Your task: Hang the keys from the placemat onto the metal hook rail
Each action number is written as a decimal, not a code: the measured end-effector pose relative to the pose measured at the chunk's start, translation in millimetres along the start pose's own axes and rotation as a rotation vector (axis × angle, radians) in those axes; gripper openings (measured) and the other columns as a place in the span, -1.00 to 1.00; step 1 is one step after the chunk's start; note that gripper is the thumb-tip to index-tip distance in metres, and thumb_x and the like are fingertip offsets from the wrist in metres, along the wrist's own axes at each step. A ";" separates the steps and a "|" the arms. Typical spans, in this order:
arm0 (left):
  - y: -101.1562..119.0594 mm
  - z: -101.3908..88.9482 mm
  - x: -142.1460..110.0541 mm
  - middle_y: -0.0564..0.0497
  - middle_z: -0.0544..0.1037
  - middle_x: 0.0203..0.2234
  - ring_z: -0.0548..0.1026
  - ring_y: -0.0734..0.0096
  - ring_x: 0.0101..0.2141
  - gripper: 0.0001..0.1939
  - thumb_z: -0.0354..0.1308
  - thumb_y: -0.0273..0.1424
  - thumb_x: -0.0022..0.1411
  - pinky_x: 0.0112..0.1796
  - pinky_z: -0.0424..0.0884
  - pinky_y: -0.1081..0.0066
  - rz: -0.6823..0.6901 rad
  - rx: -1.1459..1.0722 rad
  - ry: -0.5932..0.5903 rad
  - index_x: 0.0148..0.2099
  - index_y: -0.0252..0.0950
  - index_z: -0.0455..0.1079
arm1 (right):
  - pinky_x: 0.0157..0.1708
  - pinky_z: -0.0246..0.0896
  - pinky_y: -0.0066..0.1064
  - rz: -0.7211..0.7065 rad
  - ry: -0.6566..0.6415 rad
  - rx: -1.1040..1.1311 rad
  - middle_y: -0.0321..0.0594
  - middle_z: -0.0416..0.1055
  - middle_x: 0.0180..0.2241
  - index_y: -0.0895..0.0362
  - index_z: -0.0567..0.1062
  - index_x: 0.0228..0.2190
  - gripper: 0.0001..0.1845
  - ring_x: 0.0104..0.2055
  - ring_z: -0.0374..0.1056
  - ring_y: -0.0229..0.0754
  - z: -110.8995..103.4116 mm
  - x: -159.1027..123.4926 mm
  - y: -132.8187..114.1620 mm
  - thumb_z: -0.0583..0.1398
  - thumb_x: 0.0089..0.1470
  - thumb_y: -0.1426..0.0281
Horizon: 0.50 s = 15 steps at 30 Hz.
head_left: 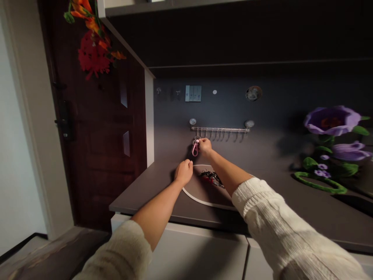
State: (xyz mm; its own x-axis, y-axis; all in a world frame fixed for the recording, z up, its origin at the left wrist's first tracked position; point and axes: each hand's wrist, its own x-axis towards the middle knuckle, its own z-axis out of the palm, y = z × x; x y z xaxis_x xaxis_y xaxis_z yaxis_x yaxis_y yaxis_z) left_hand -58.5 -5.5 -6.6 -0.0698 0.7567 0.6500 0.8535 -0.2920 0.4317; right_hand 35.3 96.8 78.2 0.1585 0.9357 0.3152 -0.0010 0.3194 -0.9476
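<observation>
Below the clear hooked rail (220,129), the right hand (204,147) grips a pink looped strap (195,148); whether the left hand (184,172) grips anything, I can't tell. Metallic keys (212,177) lie unhung on the white-rimmed brown mat (196,189).

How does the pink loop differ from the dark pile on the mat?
The pink loop hangs down, while the dark pile lies on the mat. The loop is mostly pink; the pile mixes black, red and silvery bits. The loop is at the right hand; the pile is apart from it. Both are lower than the hook rail.
</observation>
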 end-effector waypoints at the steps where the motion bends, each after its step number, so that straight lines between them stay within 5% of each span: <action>1: -0.1 0.0 0.0 -0.11 0.49 -0.41 0.43 0.34 -0.36 -0.67 -0.23 -0.32 0.27 -0.36 0.18 0.42 0.001 0.002 0.000 -0.39 -0.28 0.30 | -0.57 0.28 -0.45 -0.005 -0.005 -0.001 -0.35 0.28 -0.63 0.12 0.33 -0.47 -0.94 -0.62 0.25 -0.35 -0.3 1.1 1.8 0.06 -0.03 0.45; 15: 0.5 -2.4 -1.9 -0.08 0.47 -0.45 0.40 0.36 -0.39 -0.68 -0.23 -0.33 0.27 -0.37 0.17 0.42 0.039 0.046 -0.022 -0.43 -0.26 0.26 | -0.46 0.19 -0.50 -0.281 -0.126 -0.197 -0.33 0.31 -0.66 0.20 0.41 -0.55 -0.83 -0.58 0.20 -0.36 -19.6 14.9 18.7 0.10 -0.11 0.35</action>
State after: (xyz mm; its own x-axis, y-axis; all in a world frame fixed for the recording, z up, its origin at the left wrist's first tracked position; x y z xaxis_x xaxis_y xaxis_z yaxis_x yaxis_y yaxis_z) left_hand -59.2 -8.5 -6.1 -0.0256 0.7582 0.6516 0.8779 -0.2947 0.3774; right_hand 57.0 113.8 64.2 0.0022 0.8305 0.5570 0.2179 0.5432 -0.8108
